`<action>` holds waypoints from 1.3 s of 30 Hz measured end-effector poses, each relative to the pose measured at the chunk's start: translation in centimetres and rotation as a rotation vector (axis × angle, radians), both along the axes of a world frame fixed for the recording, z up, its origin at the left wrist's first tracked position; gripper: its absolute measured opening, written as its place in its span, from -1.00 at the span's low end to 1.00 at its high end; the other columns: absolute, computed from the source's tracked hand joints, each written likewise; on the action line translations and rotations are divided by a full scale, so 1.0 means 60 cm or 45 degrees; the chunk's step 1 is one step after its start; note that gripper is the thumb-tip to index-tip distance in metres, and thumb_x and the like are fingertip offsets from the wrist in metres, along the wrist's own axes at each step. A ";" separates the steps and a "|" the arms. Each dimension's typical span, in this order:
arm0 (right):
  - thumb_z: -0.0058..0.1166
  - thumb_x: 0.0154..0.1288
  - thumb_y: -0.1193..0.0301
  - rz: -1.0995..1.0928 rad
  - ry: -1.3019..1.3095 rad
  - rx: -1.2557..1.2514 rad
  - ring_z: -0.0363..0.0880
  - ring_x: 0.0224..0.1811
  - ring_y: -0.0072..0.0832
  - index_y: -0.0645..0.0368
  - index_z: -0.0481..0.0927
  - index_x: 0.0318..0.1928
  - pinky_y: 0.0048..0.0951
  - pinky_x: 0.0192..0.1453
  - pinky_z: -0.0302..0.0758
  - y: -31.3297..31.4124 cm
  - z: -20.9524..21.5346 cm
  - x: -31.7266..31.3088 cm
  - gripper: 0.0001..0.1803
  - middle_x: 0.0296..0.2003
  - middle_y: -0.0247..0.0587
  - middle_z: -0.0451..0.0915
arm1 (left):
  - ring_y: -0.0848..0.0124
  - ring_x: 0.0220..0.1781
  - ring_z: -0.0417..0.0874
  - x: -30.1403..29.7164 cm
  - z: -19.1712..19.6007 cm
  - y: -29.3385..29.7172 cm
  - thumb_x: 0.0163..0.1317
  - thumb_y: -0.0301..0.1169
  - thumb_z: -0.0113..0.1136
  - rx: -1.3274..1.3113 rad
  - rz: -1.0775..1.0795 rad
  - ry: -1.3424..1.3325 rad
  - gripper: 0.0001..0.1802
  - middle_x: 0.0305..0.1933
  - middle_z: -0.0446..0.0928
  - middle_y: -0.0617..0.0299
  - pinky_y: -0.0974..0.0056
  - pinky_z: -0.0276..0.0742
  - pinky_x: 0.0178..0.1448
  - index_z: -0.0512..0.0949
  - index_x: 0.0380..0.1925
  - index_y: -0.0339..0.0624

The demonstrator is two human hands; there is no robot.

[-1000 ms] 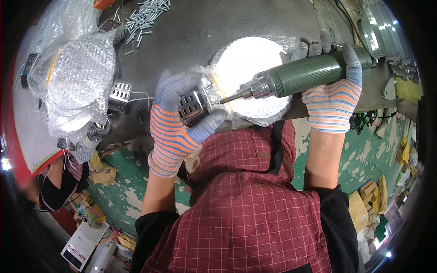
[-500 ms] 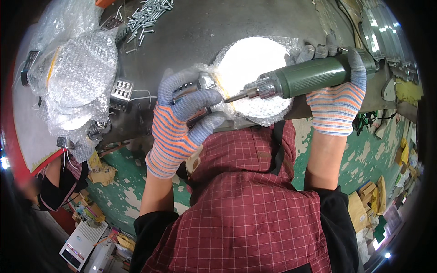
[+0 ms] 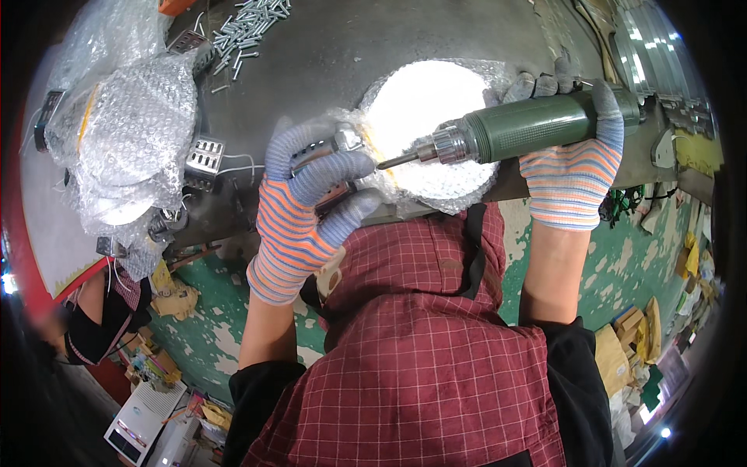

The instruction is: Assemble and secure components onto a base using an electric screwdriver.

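Observation:
My right hand [image 3: 572, 175], in a striped glove with grey fingers, is wrapped round a green electric screwdriver [image 3: 537, 124]. Its bit points left, the tip close to the fingertips of my left hand [image 3: 299, 194]. That hand, gloved alike, grips a shiny metal fitting [image 3: 347, 138] at the left end of a round white disc [image 3: 424, 97] in bubble wrap. Most of the fitting is hidden behind my fingers. The disc lies on the dark bench near its front edge, under the screwdriver's nose. Whether the bit touches a screw cannot be made out.
Bubble-wrapped pieces [image 3: 136, 136] are piled at the left, with a slotted metal box [image 3: 205, 158] and its white wires beside them. A heap of silver screws [image 3: 247, 31] lies at the back. Clear plastic strips [image 3: 661, 62] are at the far right. Another person's arm [image 3: 89, 300] shows lower left.
The whole view has shifted slightly. The bit's tip has moved a little left and away from me; both hands keep their grips.

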State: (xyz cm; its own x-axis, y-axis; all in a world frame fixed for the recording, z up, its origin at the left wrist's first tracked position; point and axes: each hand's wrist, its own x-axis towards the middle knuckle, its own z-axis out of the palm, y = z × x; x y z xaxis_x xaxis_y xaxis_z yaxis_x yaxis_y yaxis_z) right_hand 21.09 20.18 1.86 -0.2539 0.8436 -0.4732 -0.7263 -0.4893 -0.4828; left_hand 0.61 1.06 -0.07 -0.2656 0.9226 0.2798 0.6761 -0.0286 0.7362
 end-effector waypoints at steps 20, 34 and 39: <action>0.24 0.23 0.26 -0.120 -0.075 -0.058 0.66 -0.19 -0.27 0.05 0.66 -0.24 -0.14 0.07 0.64 -0.003 -0.016 -0.003 -0.82 -0.25 -0.25 0.69 | 0.10 0.11 0.55 -0.009 0.009 -0.004 -0.03 0.04 0.53 -0.025 0.089 0.415 -0.17 0.09 0.55 0.12 0.03 0.42 0.32 0.49 0.20 -0.14; 0.20 0.27 0.38 -0.074 -0.021 -0.048 0.68 -0.12 -0.21 0.16 0.59 -0.14 -0.18 0.07 0.71 -0.002 -0.008 -0.008 -0.81 -0.08 -0.01 0.70 | 0.10 0.08 0.57 -0.021 -0.011 -0.002 -0.05 0.10 0.52 0.037 0.000 0.418 -0.17 0.07 0.56 0.09 0.05 0.52 0.17 0.51 0.16 -0.14; 0.20 0.25 0.40 -0.100 -0.019 -0.099 0.70 -0.17 -0.25 0.16 0.61 -0.19 -0.22 0.04 0.72 -0.004 -0.008 -0.014 -0.84 -0.13 -0.06 0.71 | 0.09 0.10 0.56 -0.023 -0.025 -0.006 -0.06 0.06 0.54 0.099 -0.013 0.402 -0.17 0.09 0.55 0.07 0.05 0.52 0.18 0.50 0.16 -0.15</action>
State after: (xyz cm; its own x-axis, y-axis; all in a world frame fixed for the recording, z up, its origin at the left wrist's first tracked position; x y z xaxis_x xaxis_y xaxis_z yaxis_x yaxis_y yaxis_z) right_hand 20.23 19.95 1.40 -0.1809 0.8213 -0.5410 -0.7568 -0.4676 -0.4568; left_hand -0.78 0.73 -1.58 -0.1454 0.8975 0.4164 0.8702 -0.0842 0.4854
